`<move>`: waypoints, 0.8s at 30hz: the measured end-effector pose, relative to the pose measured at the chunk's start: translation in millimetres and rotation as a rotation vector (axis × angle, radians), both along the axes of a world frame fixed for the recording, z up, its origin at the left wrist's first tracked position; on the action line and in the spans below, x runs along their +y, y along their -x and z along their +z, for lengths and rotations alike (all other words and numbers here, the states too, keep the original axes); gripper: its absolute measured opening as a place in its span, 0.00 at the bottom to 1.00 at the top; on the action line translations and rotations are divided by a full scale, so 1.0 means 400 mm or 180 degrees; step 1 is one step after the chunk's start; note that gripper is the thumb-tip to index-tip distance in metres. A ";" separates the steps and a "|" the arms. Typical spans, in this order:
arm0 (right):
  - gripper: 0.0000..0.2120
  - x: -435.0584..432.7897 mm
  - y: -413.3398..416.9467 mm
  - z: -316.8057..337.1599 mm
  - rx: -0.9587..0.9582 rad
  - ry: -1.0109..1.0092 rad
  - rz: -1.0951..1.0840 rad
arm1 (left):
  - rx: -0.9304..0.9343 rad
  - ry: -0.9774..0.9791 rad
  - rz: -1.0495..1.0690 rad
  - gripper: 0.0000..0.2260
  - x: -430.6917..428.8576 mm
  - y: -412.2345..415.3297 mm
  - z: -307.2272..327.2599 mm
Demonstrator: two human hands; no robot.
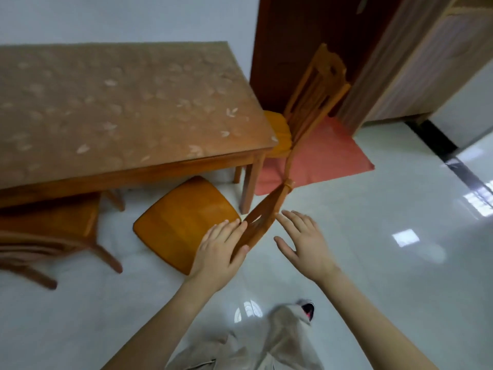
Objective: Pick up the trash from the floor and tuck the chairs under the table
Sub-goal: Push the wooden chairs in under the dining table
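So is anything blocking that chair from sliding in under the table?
Nothing visible does. The floor between the chair's seat and the table looks bare; the table leg stands to its right. The left hand is on the chair's back.

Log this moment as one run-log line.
left hand on chair backrest | right hand open beside it, apart | chair seat partly under table

I'm looking down at my left hand (221,251) resting flat against the backrest of the near chair (186,222), its seat sticking out from under the table (128,169). My right hand (304,244) is hovering open just beside the backrest, fingers spread. A second chair (314,102) is sitting at the table's end over a red mat (328,153), a third chair (53,231) at left
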State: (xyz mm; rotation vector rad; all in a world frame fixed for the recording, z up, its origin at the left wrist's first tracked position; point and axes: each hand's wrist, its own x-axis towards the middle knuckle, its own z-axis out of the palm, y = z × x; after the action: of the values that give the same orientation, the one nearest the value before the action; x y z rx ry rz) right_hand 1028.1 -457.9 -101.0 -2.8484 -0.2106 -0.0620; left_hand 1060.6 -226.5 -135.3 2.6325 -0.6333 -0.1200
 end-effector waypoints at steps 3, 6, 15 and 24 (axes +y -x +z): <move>0.26 -0.041 -0.078 -0.031 0.0010 -0.0049 0.0581 | 0.0111 -0.0074 0.0337 0.29 -0.038 0.000 -0.027; 0.27 -0.090 -0.163 -0.061 0.0149 -0.0011 0.1148 | 0.0164 -0.0078 0.0717 0.29 -0.091 0.008 -0.034; 0.25 -0.160 -0.382 -0.139 0.0615 0.0113 0.2797 | 0.0280 -0.0153 0.1970 0.27 -0.222 0.068 -0.063; 0.21 -0.166 -0.431 -0.191 0.0517 -0.0415 0.2874 | 0.0546 0.0372 0.2734 0.20 -0.227 0.083 -0.097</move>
State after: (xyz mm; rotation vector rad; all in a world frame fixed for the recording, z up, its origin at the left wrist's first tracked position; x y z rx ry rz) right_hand 1200.6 -524.4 -177.5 -2.3537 -1.3462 0.3216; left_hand 1027.5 -317.3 -174.1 2.5070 0.5439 -0.0431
